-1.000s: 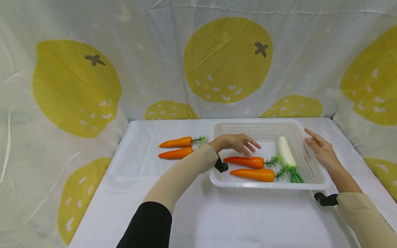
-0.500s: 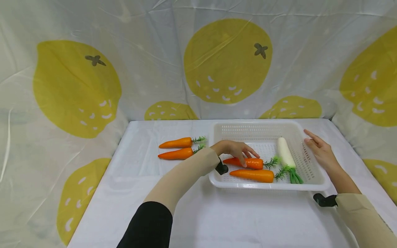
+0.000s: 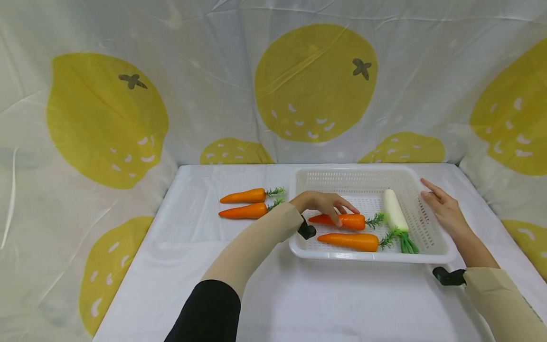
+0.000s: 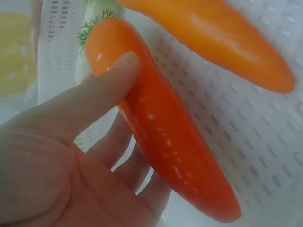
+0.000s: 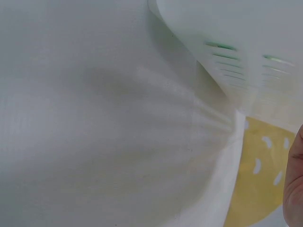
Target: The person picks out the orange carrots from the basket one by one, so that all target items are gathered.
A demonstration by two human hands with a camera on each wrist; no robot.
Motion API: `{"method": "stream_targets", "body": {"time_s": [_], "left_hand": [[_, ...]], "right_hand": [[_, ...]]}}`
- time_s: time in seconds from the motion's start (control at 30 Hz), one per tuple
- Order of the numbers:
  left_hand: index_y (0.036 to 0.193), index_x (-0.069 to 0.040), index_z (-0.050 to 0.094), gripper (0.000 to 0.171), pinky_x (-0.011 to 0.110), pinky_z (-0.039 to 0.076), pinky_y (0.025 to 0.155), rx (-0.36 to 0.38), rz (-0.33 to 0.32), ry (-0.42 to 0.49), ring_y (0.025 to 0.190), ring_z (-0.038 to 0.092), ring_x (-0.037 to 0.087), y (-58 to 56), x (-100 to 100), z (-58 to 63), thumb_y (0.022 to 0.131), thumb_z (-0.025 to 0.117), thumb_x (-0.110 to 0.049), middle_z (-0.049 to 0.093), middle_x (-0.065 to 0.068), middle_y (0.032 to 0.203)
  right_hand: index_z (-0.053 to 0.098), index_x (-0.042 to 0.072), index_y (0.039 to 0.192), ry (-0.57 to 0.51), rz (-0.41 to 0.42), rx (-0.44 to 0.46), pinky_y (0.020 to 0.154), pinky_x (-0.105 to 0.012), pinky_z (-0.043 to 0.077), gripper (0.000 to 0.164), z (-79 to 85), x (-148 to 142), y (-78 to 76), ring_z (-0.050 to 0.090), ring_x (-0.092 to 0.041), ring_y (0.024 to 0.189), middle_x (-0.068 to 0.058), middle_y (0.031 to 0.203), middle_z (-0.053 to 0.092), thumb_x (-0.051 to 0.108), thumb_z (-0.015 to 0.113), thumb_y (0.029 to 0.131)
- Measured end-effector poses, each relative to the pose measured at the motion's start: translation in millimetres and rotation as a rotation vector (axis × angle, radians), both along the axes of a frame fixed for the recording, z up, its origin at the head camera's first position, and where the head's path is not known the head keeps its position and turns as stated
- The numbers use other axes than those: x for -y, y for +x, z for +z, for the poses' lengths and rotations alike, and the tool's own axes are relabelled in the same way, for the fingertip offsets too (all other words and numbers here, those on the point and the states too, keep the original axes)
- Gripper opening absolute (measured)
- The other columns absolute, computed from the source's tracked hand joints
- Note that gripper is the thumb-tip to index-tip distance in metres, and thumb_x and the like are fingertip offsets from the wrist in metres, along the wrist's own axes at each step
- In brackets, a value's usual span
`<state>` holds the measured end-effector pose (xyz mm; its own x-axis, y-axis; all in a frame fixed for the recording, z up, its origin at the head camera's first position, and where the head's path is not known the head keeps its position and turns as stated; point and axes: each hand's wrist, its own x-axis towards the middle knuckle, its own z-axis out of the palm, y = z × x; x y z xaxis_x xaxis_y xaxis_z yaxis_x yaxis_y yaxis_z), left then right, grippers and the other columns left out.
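Inside a white plastic basket (image 3: 367,257), my left hand (image 3: 321,203) pinches a reddish-orange carrot (image 3: 353,221) near its leafy end. The left wrist view shows my thumb (image 4: 102,87) across the carrot's (image 4: 165,137) top side, with the other fingers behind it. Nearer the front wall lies a second, lighter orange carrot (image 3: 351,242). A white radish (image 3: 395,209) with green stalks sits at the basket's right side. My right hand (image 3: 446,211) touches the basket's right rim from outside, index finger stretched along it; only a sliver of that hand shows in the right wrist view.
Two more carrots, an upper one (image 3: 244,195) and a lower one (image 3: 243,211), lie side by side on the white-covered table (image 3: 325,299), left of the basket. A lemon-print curtain (image 3: 316,85) hangs behind the table and along both sides.
My left hand has come down from above the basket onto the reddish carrot and taken hold of it. The carrot has shifted slightly up in view. My right hand keeps its place.
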<state>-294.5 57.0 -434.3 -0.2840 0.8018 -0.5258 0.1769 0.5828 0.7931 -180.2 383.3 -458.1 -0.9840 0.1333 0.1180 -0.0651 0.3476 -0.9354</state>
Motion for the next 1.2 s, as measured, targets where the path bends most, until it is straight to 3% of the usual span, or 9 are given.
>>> {"method": "stream_targets", "body": {"time_s": [0.2, 0.6, 0.9, 1.2], "left_hand": [[0.148, -0.018, 0.052, 0.063, 0.025, 0.046, 0.097, 0.019, 0.002, 0.056, 0.127, 0.049, 0.015, -1.9, -0.7, 1.9, 0.090, 0.072, -0.002, 0.056, 0.004, 0.139], [0.150, -0.019, 0.049, 0.064, 0.025, 0.045, 0.099, 0.024, 0.004, 0.140, 0.130, 0.047, 0.013, 0.5, 3.8, 15.9, 0.092, 0.071, -0.004, 0.055, 0.001, 0.142], [0.151, -0.019, 0.047, 0.064, 0.025, 0.045, 0.099, -0.025, -0.031, 0.216, 0.133, 0.045, 0.010, -2.1, 13.1, 33.8, 0.092, 0.070, -0.006, 0.054, 0.000, 0.143], [0.151, -0.016, 0.046, 0.062, 0.026, 0.048, 0.097, -0.066, -0.040, 0.289, 0.134, 0.046, 0.017, 6.4, 25.1, 56.0, 0.094, 0.069, -0.006, 0.058, 0.002, 0.138]], "right_hand": [[0.041, 0.024, 0.154, -0.014, 0.005, 0.016, 0.064, -0.009, 0.042, 0.050, 0.8, -0.9, -0.4, 0.051, 0.006, 0.078, 0.022, 0.085, 0.058, 0.022, 0.053, 0.105], [0.038, 0.018, 0.155, -0.032, 0.018, 0.035, 0.065, -0.009, 0.044, 0.051, 4.5, 1.2, 0.8, 0.054, 0.006, 0.079, 0.020, 0.087, 0.059, 0.020, 0.051, 0.106], [0.041, 0.020, 0.154, -0.051, 0.020, 0.018, 0.064, -0.010, 0.046, 0.050, 2.1, 0.6, 1.7, 0.056, 0.006, 0.078, 0.020, 0.086, 0.060, 0.018, 0.051, 0.106], [0.041, 0.020, 0.154, -0.050, 0.025, 0.002, 0.063, -0.010, 0.045, 0.050, 1.1, 0.1, -0.2, 0.055, 0.006, 0.077, 0.020, 0.086, 0.060, 0.017, 0.052, 0.106]]}}
